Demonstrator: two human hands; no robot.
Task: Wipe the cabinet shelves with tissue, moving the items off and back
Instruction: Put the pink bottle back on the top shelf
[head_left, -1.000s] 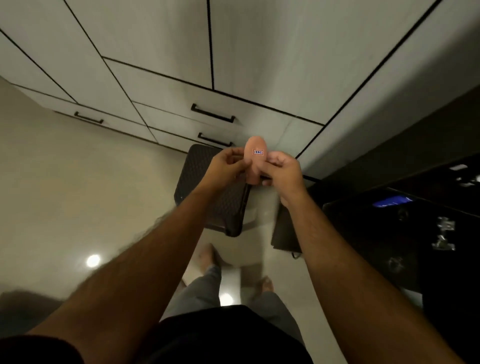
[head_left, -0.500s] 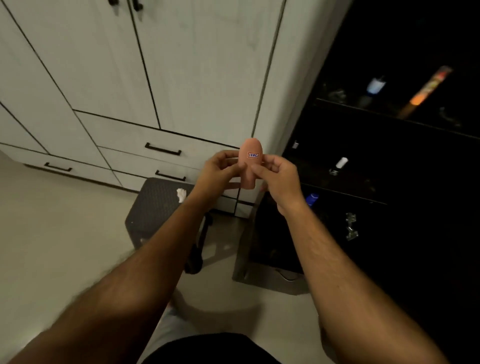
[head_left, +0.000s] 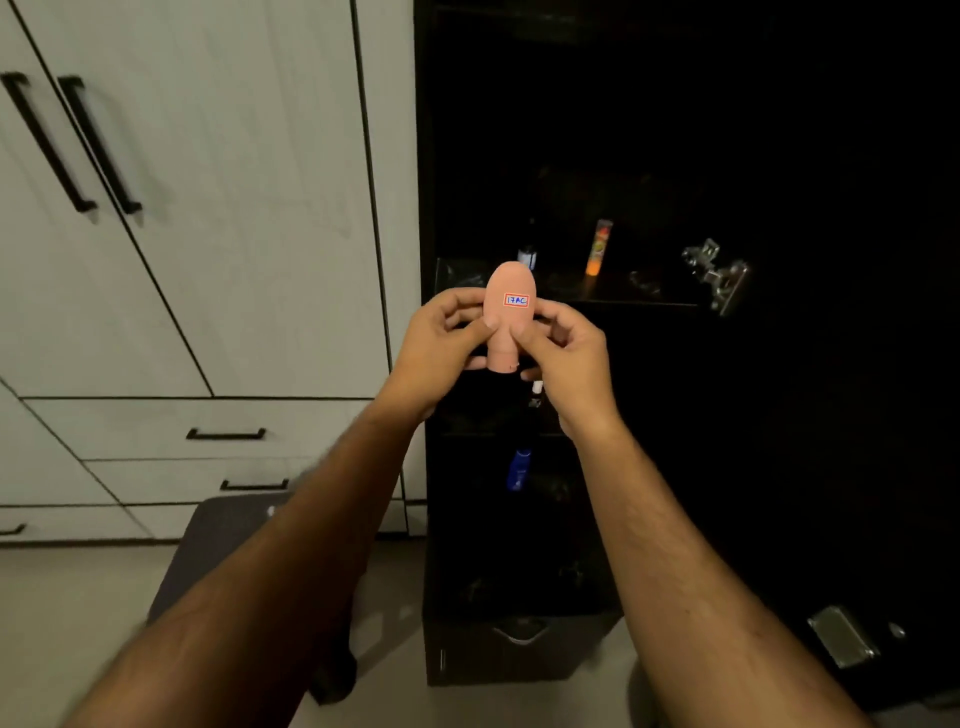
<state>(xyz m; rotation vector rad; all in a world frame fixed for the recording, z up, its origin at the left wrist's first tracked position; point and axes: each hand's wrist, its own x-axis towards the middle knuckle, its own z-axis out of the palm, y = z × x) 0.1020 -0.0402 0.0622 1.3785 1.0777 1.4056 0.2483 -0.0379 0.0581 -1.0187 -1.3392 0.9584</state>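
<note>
**Two hands, one pink bottle, in front of a dark cabinet**

The person stood facing the open dark cabinet (head_left: 675, 156) and held one small pink bottle (head_left: 508, 312) up in front of it, cap end down, rounded end up. A single little label (head_left: 516, 300) with a red and blue border sat on its face. Both hands were on it. The left hand (head_left: 436, 353) had its fingers curled behind the bottle and its thumb pressed on the front. The right hand (head_left: 566, 358) pinched the narrow lower part between thumb and curled fingers.

Behind the hands I could count three things on the cabinet's lit shelf: one small dark bottle (head_left: 529, 254), one orange tube (head_left: 598, 247) standing upright, and, further right, one metal hinge (head_left: 714, 275). Lower down lay one blue bottle (head_left: 519, 470). The rest of the shelves were too dark to make out.

To the left stood the pale wardrobe (head_left: 234, 208), with two long black door handles and three short drawer handles in sight. One dark stool (head_left: 218, 545) stood on the floor below the left forearm.
</note>
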